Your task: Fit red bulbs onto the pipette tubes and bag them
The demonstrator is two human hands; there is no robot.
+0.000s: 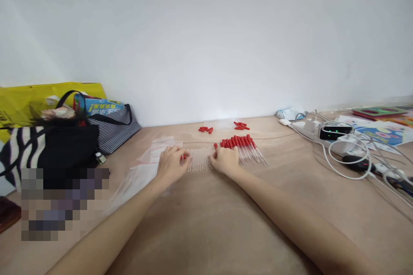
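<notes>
In the middle of the table lies a row of thin clear glass dropper tubes, side by side. My left hand is at the row's left end with its fingers curled; red rubber bulbs show at its fingertips. At the right end, my right hand pinches what looks like a glass tube, partly hidden by the fingers. A single red bulb shows just beyond that hand. To its right, several droppers with red bulbs fitted lie in a slanting row.
Clear zip bags lie left of my left hand. Near the wall are loose red bulbs, more glass tubes and further red bulbs. Bags stand at left. A power strip with tangled cables occupies the right.
</notes>
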